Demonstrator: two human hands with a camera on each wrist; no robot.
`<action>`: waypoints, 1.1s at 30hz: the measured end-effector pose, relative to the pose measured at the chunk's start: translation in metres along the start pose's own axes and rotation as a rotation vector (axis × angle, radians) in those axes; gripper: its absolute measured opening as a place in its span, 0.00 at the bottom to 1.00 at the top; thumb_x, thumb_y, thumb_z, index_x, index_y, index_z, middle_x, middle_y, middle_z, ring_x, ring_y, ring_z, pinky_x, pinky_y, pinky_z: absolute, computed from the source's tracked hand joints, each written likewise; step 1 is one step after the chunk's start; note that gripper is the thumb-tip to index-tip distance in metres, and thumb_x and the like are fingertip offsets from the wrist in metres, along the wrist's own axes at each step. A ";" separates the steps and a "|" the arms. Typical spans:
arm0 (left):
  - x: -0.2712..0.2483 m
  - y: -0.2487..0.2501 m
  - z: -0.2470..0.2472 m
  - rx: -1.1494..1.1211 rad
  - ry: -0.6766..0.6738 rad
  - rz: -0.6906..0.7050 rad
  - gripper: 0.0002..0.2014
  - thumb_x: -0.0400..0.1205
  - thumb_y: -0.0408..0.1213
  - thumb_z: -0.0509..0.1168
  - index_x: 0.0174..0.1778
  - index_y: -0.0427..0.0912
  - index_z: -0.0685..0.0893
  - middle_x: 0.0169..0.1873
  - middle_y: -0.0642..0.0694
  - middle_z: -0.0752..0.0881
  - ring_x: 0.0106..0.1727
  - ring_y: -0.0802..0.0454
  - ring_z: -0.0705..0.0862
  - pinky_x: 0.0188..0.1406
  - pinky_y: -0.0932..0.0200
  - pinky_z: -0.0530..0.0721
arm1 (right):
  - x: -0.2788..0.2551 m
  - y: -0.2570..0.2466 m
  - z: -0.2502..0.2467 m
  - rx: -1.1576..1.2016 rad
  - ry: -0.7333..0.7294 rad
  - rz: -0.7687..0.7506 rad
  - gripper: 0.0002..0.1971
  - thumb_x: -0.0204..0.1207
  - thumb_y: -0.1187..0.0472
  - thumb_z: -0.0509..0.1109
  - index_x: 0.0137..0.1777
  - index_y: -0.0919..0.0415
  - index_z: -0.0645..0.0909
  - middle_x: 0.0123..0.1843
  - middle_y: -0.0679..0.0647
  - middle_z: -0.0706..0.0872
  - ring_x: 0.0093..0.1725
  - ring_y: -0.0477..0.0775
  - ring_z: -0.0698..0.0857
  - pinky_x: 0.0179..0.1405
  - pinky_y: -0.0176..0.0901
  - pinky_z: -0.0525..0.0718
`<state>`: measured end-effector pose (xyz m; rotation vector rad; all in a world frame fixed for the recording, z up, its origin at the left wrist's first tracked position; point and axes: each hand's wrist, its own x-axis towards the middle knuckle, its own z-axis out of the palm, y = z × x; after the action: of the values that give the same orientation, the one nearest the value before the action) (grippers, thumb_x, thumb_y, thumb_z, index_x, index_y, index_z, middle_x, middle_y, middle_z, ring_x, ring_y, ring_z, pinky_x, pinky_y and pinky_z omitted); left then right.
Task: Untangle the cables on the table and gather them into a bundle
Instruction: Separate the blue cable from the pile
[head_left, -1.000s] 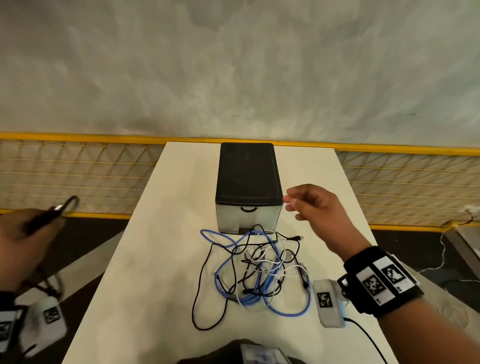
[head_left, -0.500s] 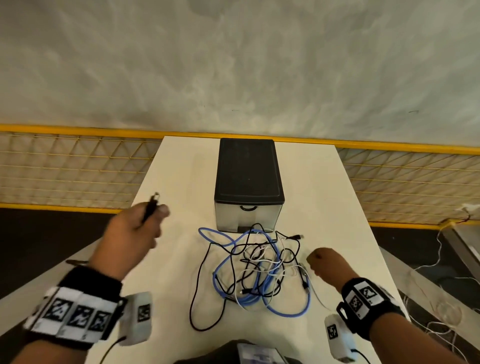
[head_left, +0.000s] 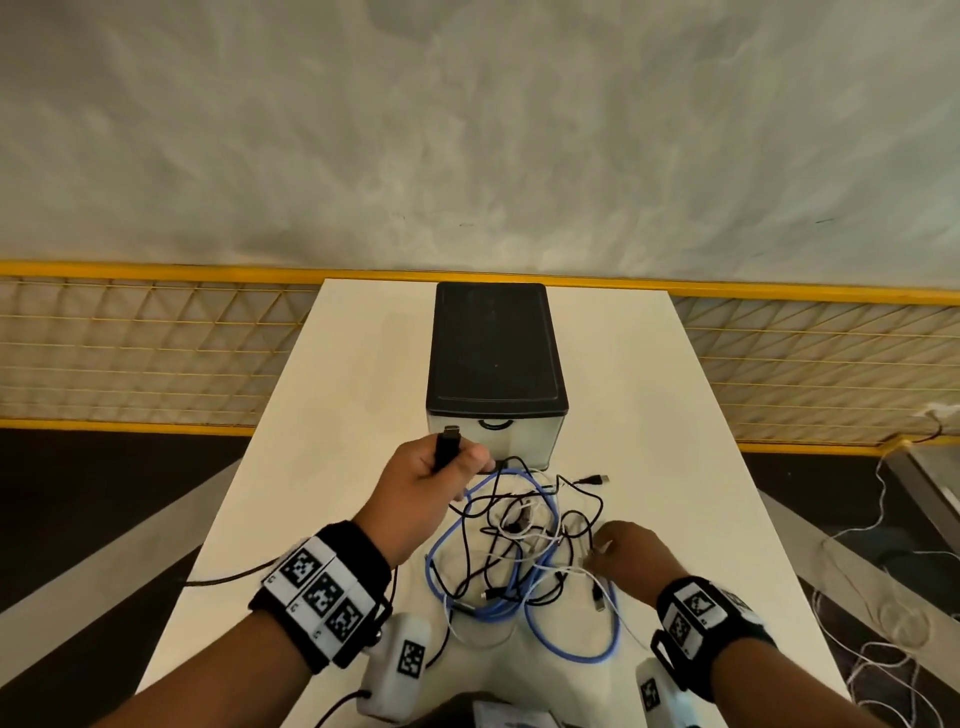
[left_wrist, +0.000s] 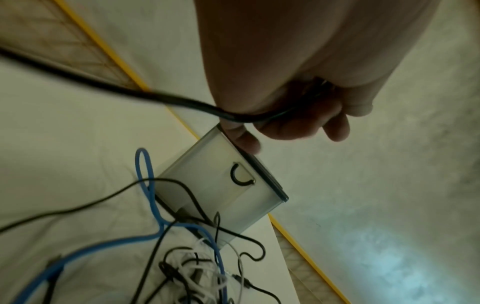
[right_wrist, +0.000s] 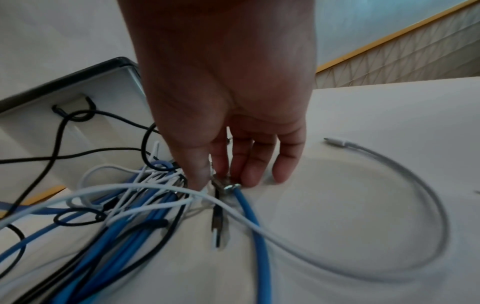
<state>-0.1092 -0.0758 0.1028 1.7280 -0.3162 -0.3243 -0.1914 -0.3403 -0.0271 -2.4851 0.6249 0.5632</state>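
Observation:
A tangle of black, white and blue cables (head_left: 519, 551) lies on the white table (head_left: 332, 415) in front of a drawer box. My left hand (head_left: 457, 462) hovers at the tangle's far left corner and grips a black USB plug (head_left: 448, 446). Its black cable (left_wrist: 155, 98) trails back over the table's left edge. My right hand (head_left: 602, 551) is down at the tangle's right side. In the right wrist view its thumb and forefinger (right_wrist: 221, 176) pinch the metal plug of the blue cable (right_wrist: 257, 226).
A black-topped drawer box (head_left: 493, 353) stands at the table's far middle, just behind the cables. A loose white cable (right_wrist: 415, 174) loops on the table right of my right hand. A yellow mesh fence (head_left: 156, 353) runs behind the table.
My left hand came in from beyond the table's left edge to the box's front, still holding the black plug. My right hand dropped from beside the box to the tangle's right side.

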 end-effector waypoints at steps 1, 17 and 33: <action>0.001 0.001 0.002 -0.029 0.000 -0.018 0.10 0.86 0.34 0.66 0.39 0.44 0.89 0.27 0.61 0.89 0.26 0.65 0.80 0.38 0.63 0.81 | -0.001 0.000 0.001 -0.018 0.008 -0.014 0.08 0.72 0.53 0.74 0.46 0.48 0.78 0.51 0.51 0.84 0.52 0.52 0.82 0.47 0.38 0.74; 0.020 0.026 0.049 0.144 -0.358 -0.015 0.21 0.83 0.56 0.60 0.68 0.53 0.82 0.62 0.51 0.87 0.64 0.58 0.84 0.68 0.57 0.78 | -0.072 -0.073 -0.137 0.913 0.298 -0.348 0.09 0.69 0.72 0.79 0.38 0.62 0.82 0.36 0.61 0.87 0.31 0.53 0.83 0.31 0.46 0.83; 0.024 0.066 0.035 -0.269 -0.219 0.011 0.16 0.91 0.39 0.55 0.43 0.40 0.84 0.32 0.44 0.84 0.34 0.48 0.85 0.39 0.53 0.88 | -0.079 -0.118 -0.082 0.542 -0.141 -0.557 0.08 0.67 0.66 0.77 0.42 0.55 0.85 0.37 0.50 0.88 0.37 0.47 0.86 0.43 0.48 0.85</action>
<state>-0.1024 -0.1287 0.1611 1.4283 -0.4214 -0.5256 -0.1714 -0.2721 0.1204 -1.9540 0.0035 0.2945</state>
